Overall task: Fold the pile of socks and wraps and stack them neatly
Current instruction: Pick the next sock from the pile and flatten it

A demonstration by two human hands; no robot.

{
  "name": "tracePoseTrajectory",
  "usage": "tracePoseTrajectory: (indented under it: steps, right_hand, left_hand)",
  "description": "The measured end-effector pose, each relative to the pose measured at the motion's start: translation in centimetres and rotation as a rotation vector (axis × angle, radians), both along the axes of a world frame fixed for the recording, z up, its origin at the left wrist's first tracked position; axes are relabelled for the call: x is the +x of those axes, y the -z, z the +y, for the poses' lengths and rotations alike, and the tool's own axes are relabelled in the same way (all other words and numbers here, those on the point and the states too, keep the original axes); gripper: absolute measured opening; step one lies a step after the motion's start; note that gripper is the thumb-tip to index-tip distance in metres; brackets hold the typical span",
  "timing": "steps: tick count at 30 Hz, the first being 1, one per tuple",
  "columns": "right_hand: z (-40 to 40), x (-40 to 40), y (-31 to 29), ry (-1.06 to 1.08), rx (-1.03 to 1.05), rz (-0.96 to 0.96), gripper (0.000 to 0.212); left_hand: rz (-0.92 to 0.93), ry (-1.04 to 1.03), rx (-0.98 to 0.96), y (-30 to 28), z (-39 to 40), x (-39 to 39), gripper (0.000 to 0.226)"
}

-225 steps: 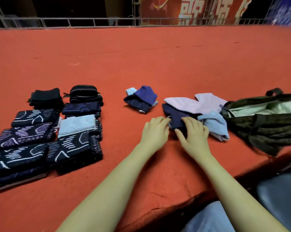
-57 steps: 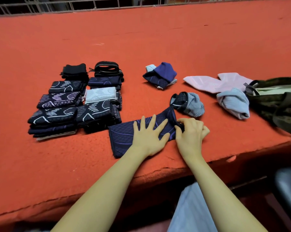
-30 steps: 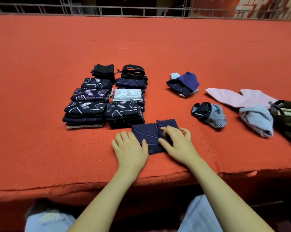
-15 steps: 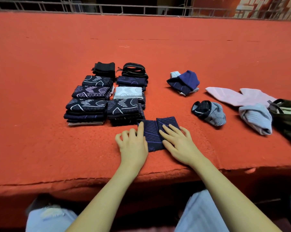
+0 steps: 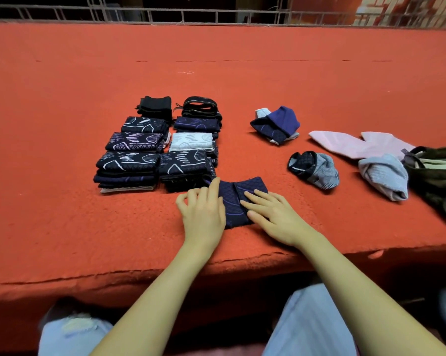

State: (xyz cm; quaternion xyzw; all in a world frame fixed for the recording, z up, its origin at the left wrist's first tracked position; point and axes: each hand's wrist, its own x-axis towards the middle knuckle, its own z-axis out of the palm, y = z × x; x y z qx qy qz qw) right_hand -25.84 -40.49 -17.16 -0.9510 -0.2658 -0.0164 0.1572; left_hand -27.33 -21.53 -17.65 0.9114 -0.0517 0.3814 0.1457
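A folded navy sock with purple lines lies near the front edge of the red table. My left hand rests at its left edge, index finger straight along the cloth, the other fingers loosely curled. My right hand lies flat on its right half with straight fingers. Just left of it stand two rows of folded dark patterned socks, with a white one among them. Unfolded pieces lie to the right: a blue bundle, a grey-and-black sock, a pink piece and a pale blue sock.
A dark green bag with a pale lining sits open at the right edge. A metal railing runs along the table's far side. My knees in light trousers show below the front edge.
Since a second ago the sock has stayed folded under both hands. My left hand has shifted right, onto the sock's left edge, and curled its outer fingers.
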Motion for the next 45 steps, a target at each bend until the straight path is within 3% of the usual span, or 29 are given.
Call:
tracePoseTrajectory:
  steps: [4,7,9,11,13,17,19,22,26,31,35,38,41,45]
  right_hand:
    - [0.8,0.1,0.2,0.104,0.305,0.157,0.058]
    - [0.8,-0.2,-0.3,0.257,0.758,0.262,0.048]
    - [0.6,-0.2,-0.2,0.394,0.951,0.171,0.058]
    - [0.3,-0.3,0.0,0.499,0.933,0.031,0.066]
    - [0.4,-0.4,0.1,0.571,0.822,-0.08,0.059]
    - [0.4,-0.4,0.8,0.63,0.575,-0.194,0.047]
    - [0.4,-0.6,1.1,0.649,0.494,-0.238,0.036]
    - [0.5,-0.8,1.1,0.704,0.436,-0.293,0.025]
    - [0.5,-0.6,1.4,0.713,0.268,-0.198,0.032]
    - [0.7,0.1,1.4,0.708,0.26,-0.135,0.031]
    - [1.8,0.1,0.6,0.639,0.452,-0.225,0.023]
    - [3.4,-0.2,-0.7,0.484,0.594,-0.339,0.029]
    - [4.6,0.1,-2.4,0.304,0.585,-0.467,0.028]
    - [5.9,0.5,-3.2,0.141,0.494,-0.564,0.018]
  left_hand:
    - [0.026,0.166,-0.249,-2.7,-2.3,0.7,0.045]
    - [0.299,0.51,-0.505,-4.3,-4.5,1.2,0.054]
    - [0.455,0.627,-0.51,-4.1,-5.3,1.7,0.052]
    - [0.422,0.594,-0.379,-2.7,-5.1,2.1,0.047]
    - [0.391,0.484,-0.197,-1.7,-4.6,2.4,0.047]
    - [0.614,0.336,0.223,-1.1,-4.0,2.7,0.053]
    - [0.716,0.311,0.299,-1.2,-3.8,3.2,0.052]
    - [0.781,0.287,0.328,-1.5,-4.0,3.9,0.054]
    - [0.817,0.298,0.326,-1.8,-3.8,4.4,0.052]
    - [0.779,0.319,0.266,-2.0,-3.4,4.0,0.052]
    - [0.596,0.385,0.116,-3.3,-2.1,3.5,0.056]
    - [0.394,0.417,0.082,-4.2,-0.3,3.1,0.055]
    - [0.207,0.397,0.131,-4.3,2.1,3.2,0.053]
    - [0.113,0.344,0.142,-4.1,5.2,3.1,0.048]
